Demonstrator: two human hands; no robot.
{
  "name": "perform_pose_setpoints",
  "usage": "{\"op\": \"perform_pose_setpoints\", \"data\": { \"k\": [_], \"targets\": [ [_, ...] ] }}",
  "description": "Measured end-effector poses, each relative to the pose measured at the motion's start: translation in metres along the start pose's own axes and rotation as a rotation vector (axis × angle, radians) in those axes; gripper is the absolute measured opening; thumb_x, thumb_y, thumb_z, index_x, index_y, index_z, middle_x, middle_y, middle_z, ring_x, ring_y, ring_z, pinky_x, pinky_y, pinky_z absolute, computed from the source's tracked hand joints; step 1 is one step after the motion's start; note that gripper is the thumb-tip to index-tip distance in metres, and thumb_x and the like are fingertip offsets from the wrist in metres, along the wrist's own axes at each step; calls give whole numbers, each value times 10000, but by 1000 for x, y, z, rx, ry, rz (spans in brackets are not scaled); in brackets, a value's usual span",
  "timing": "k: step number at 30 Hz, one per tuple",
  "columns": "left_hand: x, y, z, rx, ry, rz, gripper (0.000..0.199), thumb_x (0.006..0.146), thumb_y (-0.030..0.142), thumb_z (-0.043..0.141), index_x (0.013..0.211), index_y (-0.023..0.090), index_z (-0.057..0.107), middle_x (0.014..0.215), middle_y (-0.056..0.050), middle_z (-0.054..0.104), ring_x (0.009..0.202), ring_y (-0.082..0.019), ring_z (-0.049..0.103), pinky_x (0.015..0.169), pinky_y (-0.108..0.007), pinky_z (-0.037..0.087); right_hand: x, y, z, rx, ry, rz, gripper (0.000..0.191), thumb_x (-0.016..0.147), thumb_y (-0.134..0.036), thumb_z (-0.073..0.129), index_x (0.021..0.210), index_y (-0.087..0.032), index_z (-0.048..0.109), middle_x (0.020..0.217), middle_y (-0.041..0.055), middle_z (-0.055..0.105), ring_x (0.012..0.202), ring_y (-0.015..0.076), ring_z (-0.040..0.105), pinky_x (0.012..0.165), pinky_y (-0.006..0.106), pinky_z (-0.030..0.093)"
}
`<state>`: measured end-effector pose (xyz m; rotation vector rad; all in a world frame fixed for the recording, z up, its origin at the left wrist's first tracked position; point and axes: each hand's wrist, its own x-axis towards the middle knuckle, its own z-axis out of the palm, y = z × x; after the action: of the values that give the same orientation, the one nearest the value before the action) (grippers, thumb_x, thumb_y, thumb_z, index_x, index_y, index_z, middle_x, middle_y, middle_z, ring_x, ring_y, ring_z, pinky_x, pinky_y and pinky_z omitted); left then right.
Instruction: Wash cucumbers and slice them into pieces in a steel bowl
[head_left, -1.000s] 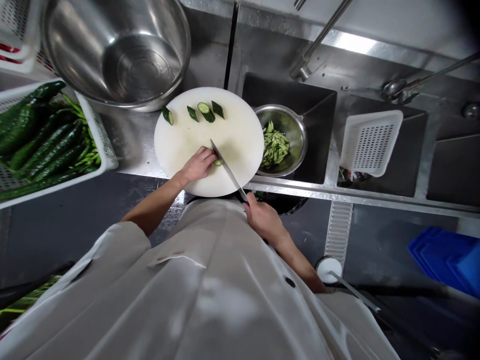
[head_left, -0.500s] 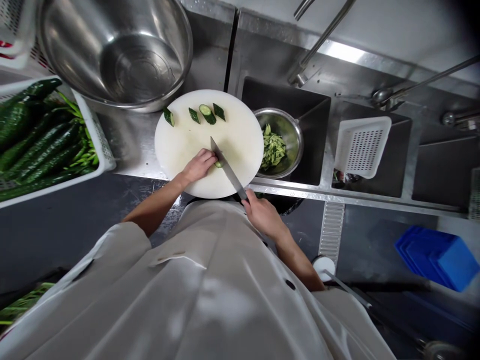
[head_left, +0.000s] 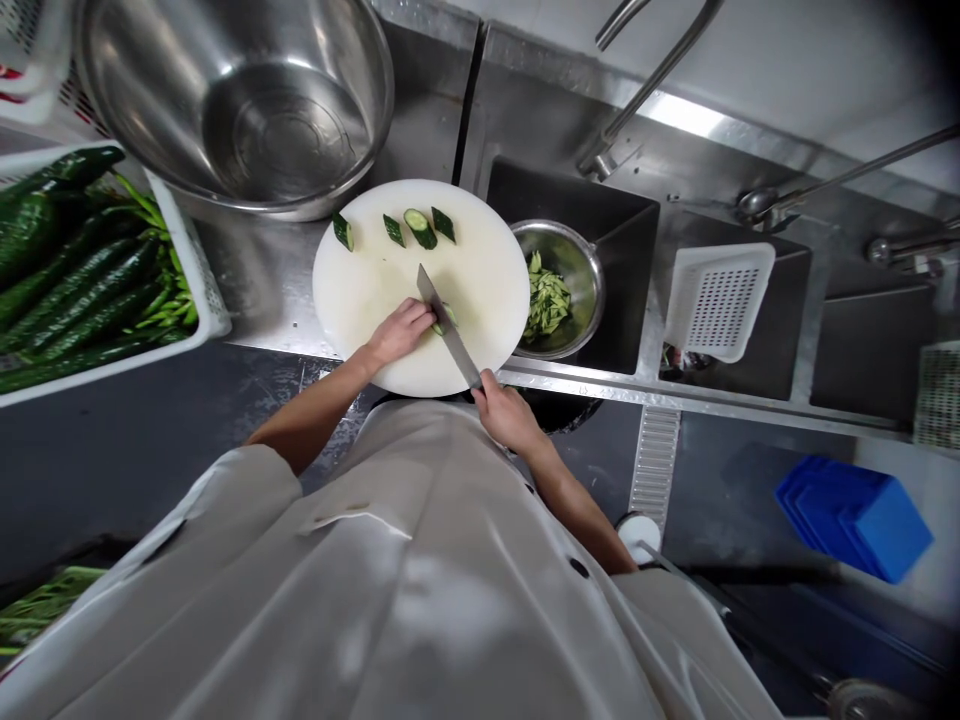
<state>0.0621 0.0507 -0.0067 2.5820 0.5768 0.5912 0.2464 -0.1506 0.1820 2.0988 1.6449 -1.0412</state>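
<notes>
Head view, looking down past a pale chef's jacket: the left hand [head_left: 401, 330] lies curled on the round white cutting board [head_left: 360, 290], its fingers bunched together and pressing down a small cucumber piece [head_left: 444, 320] of which only a green sliver shows beside the blade. The right hand [head_left: 504, 412] is wrapped closed around the handle of a kitchen knife [head_left: 442, 315], whose blade slants across the board against the left knuckles. Four cut cucumber chunks [head_left: 420, 228] lie in a row at the board's far edge. The piece looks light, firm and crisp, yet wet and slippery on its cut face, so it is best held from above with fingertips tucked back from the edge. A small steel bowl [head_left: 589, 265] of cucumber slices sits just right of the board in the sink; a large steel basin [head_left: 360, 60] stands beyond it on the desk, and a white crate [head_left: 202, 290] of whole cucumbers lies to the left.
</notes>
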Motion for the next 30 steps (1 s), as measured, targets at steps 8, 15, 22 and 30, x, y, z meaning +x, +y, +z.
{"op": "perform_pose_setpoints", "data": {
  "k": [8, 15, 22, 30],
  "targets": [
    [-1, -2, 4, -46, 62, -3, 381, 1112, 276, 322, 1093, 185, 692, 1038, -130, 690, 1046, -257, 651, 956, -450, 589, 4, 1, 3, 12, 12, -6, 387, 1127, -350, 321, 1427, -154, 465, 1051, 141, 765, 976, 298, 717, 756, 309, 404],
    [-1, -1, 3, -108, 58, -41, 387, 1114, 282, 314, 1107, 200, 692, 1038, -126, 692, 1042, -255, 658, 953, -456, 587, 3, 5, 5, 43, 25, -38, 396, 1121, -347, 316, 1423, -145, 473, 1036, 140, 766, 949, 306, 705, 755, 314, 401],
    [-1, -1, 3, 44, 69, 25, 373, 1104, 214, 311, 1098, 183, 683, 991, -111, 679, 992, -241, 655, 905, -415, 593, 11, 6, 3, 100, 56, -29, 409, 1106, -371, 356, 1437, -169, 486, 1028, 134, 763, 956, 321, 694, 756, 319, 402],
    [-3, -2, 2, 115, 56, 55, 348, 1091, 159, 326, 1128, 158, 672, 1022, -108, 681, 997, -225, 628, 903, -367, 574, -4, 27, 7, 150, 89, -101, 380, 1091, -362, 345, 1368, -185, 534, 1022, 114, 747, 900, 311, 684, 755, 331, 415]
  ]
}}
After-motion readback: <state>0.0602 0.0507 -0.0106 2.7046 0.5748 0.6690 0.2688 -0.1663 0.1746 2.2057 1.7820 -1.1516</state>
